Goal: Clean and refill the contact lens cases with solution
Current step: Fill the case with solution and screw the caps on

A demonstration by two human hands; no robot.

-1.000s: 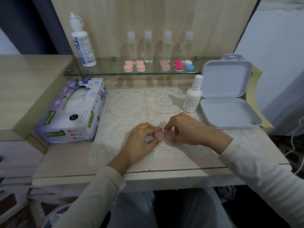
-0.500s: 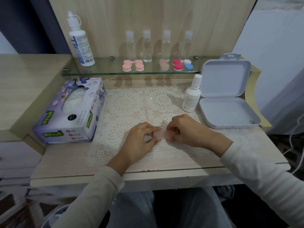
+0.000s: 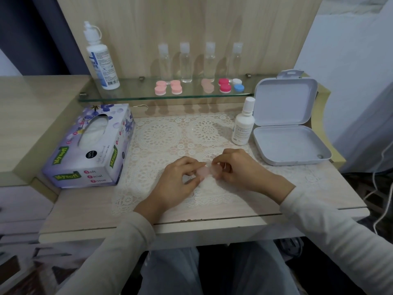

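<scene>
Head view: left hand (image 3: 178,178) and right hand (image 3: 239,168) each have a grip pinched on the case (image 3: 204,173), low over the tabletop (image 3: 319,189) middle (likely one steadies it while the other twists a lid).

Left hand (image 3: 176,179) and right hand (image 3: 238,167) pinch pale pink lens case (image 3: 205,172) over lace mat (image 3: 161,135)
</scene>
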